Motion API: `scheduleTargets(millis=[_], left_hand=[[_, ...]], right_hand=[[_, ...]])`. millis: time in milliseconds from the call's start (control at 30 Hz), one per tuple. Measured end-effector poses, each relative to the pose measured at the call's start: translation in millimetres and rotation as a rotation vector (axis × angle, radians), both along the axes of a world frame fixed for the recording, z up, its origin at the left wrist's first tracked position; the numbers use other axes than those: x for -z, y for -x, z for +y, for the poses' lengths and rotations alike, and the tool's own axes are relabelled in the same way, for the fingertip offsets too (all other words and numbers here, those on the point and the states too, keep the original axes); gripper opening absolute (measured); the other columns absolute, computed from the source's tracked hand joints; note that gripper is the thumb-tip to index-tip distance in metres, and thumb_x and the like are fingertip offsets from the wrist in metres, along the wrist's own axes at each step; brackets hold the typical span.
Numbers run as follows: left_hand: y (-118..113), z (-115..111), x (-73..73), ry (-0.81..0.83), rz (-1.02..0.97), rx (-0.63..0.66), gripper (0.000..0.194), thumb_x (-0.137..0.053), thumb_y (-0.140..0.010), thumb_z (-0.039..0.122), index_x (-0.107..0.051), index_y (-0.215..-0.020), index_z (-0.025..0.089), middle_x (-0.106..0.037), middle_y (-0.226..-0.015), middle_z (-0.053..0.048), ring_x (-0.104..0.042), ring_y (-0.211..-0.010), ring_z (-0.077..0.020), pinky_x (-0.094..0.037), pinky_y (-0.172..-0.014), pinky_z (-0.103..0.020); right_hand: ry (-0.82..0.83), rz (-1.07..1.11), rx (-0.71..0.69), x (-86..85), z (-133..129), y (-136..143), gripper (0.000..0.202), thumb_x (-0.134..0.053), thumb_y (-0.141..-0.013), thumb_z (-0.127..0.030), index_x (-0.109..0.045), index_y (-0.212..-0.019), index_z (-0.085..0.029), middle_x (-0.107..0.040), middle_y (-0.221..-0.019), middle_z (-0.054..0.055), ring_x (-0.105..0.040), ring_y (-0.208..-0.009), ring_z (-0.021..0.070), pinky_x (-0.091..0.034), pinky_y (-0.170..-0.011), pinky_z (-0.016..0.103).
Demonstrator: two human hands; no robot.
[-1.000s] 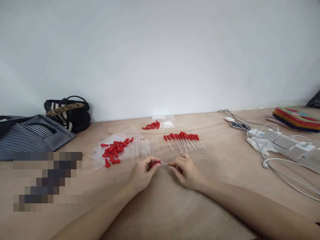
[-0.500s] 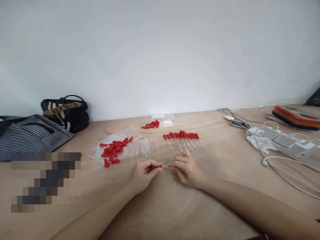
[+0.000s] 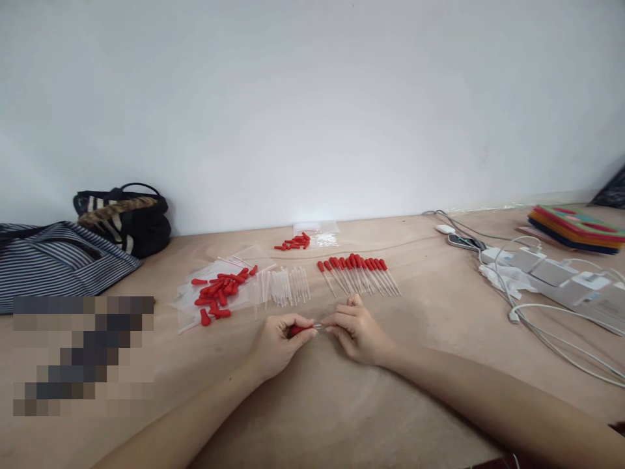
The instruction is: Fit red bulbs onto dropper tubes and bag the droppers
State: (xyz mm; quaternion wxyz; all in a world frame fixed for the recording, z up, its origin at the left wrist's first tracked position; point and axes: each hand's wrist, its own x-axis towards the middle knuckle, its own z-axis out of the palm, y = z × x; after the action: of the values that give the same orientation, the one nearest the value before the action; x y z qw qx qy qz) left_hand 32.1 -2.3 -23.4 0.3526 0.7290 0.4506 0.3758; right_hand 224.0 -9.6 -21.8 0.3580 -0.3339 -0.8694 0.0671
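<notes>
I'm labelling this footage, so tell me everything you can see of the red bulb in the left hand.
The red bulb looks smooth and rubbery, with a rounded end. The left hand pinches it between thumb and fingers, which hide much of it. It lies roughly sideways, pointing toward the right hand, which holds a thin clear tube at the bulb's end; how far the tube goes in is too small to tell.
</notes>
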Motion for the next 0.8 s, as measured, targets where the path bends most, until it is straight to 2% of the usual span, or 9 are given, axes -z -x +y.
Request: scheduleTargets(millis=[300,367,433,500,533,600,700,800], left_hand=[[0.2,0.7,-1.8,0.043,0.005,-0.012,0.017,-0.063,-0.066,0.03,-0.068,-0.074,0.017,-0.068,-0.07,-0.003,-0.061,-0.064,-0.0171,-0.049,-0.061,-0.028],[0.5,0.3,-1.2,0.07,0.01,-0.001,0.019,-0.063,-0.067,0.031,-0.065,-0.08,0.017,-0.068,-0.072,-0.003,-0.061,-0.068,-0.0172,-0.049,-0.065,-0.029],[0.9,-0.4,-1.4,0.114,0.003,0.021,0.032,-0.065,-0.065,0.031,-0.06,-0.093,0.018,-0.067,-0.077,-0.002,-0.061,-0.071,-0.0167,-0.049,-0.068,-0.03],[3.0,-0.3,-3.6,0.129,-0.013,0.035,0.052,-0.069,-0.06,0.029,-0.05,-0.109,0.019,-0.065,-0.083,-0.002,-0.061,-0.072,-0.0159,-0.049,-0.07,-0.03],[5.4,0.4,-5.6,0.105,-0.004,0.02,0.061,-0.07,-0.059,0.029,-0.046,-0.113,0.019,-0.065,-0.086,-0.002,-0.06,-0.073,-0.0159,-0.049,-0.07,-0.031],[13.7,3.8,-11.8,-0.015,0.077,-0.077,0.065,-0.07,-0.059,0.031,-0.042,-0.117,0.02,-0.063,-0.093,-0.004,-0.059,-0.077,-0.0171,-0.048,-0.072,-0.032],[33.7,13.7,-24.0,-0.249,0.314,-0.288,0.048,-0.065,-0.064,0.036,-0.051,-0.107,0.02,-0.061,-0.096,-0.006,-0.055,-0.084,-0.0211,-0.044,-0.076,-0.035],[55.6,26.2,-33.7,-0.425,0.523,-0.416,0.028,-0.061,-0.067,0.036,-0.06,-0.089,0.018,-0.063,-0.093,-0.007,-0.052,-0.09,-0.0251,-0.039,-0.083,-0.038]], right_hand=[[0.05,0.033,-0.018,1.6,2.7,3.4,0.02,-0.041,-0.082,-0.016,-0.06,-0.084,-0.018,-0.059,-0.067,0.001,-0.05,-0.061,0.0121,-0.029,-0.068,0.029],[0.072,0.038,-0.033,-0.4,2.8,3.4,0.018,-0.042,-0.082,-0.016,-0.059,-0.084,-0.018,-0.061,-0.07,0.001,-0.052,-0.064,0.0122,-0.029,-0.069,0.029],[0.104,0.037,-0.05,-2.8,3.1,2.5,0.016,-0.042,-0.082,-0.015,-0.058,-0.087,-0.018,-0.063,-0.077,0.002,-0.054,-0.07,0.0122,-0.03,-0.071,0.029],[0.125,0.038,-0.05,-4.6,4.0,0.2,0.016,-0.043,-0.082,-0.016,-0.057,-0.089,-0.019,-0.063,-0.082,0.002,-0.055,-0.073,0.0125,-0.032,-0.073,0.029],[0.127,0.042,-0.035,-5.2,5.0,-1.5,0.016,-0.043,-0.082,-0.016,-0.057,-0.089,-0.019,-0.062,-0.081,0.002,-0.055,-0.073,0.0127,-0.033,-0.072,0.029],[0.119,0.066,0.032,-5.4,8.9,-5.8,0.017,-0.043,-0.082,-0.016,-0.058,-0.089,-0.018,-0.06,-0.079,0.003,-0.054,-0.071,0.0133,-0.035,-0.069,0.027],[0.09,0.106,0.192,-4.3,20.3,-12.6,0.022,-0.04,-0.08,-0.013,-0.057,-0.093,-0.015,-0.058,-0.08,0.006,-0.053,-0.07,0.0141,-0.036,-0.064,0.026],[0.024,0.058,0.413,-3.6,36.8,-15.6,0.024,-0.039,-0.077,-0.011,-0.057,-0.093,-0.014,-0.06,-0.083,0.008,-0.053,-0.074,0.0157,-0.033,-0.067,0.028]])
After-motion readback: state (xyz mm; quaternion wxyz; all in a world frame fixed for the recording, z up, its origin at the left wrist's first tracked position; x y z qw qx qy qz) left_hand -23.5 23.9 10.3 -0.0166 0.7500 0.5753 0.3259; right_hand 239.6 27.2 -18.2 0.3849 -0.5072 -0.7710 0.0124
